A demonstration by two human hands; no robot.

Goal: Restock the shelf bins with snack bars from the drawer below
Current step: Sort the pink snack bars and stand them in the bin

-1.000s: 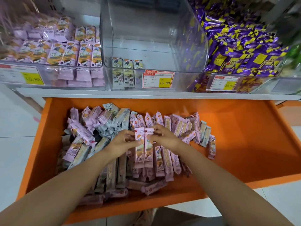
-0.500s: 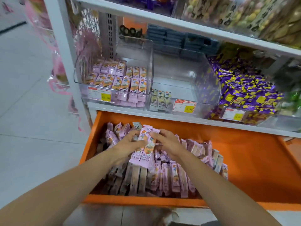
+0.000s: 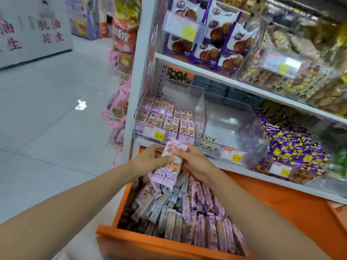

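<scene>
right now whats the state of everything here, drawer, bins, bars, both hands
orange drawer, pulled open, snack bars heaped inside
pink-bar bin, partly filled, bars in rows
middle bin, nearly empty, a few bars at its front
purple sweets bin, heaped full
held bars, up above the drawer, in front of the pink-bar bin
left hand, grips the held bars
right hand, grips the held bars

A pale grey tiled shop floor (image 3: 47, 132) runs down the aisle, with one bright patch of reflected light (image 3: 81, 105) on its glossy surface. A tall white metal shelving unit (image 3: 136, 53) stands at right, pink hanging packets (image 3: 118, 109) on its end. At upper left, a pale grey wall panel (image 3: 28, 53) carries red Chinese characters, with stacked purple cartons (image 3: 84, 19) beyond.
</scene>
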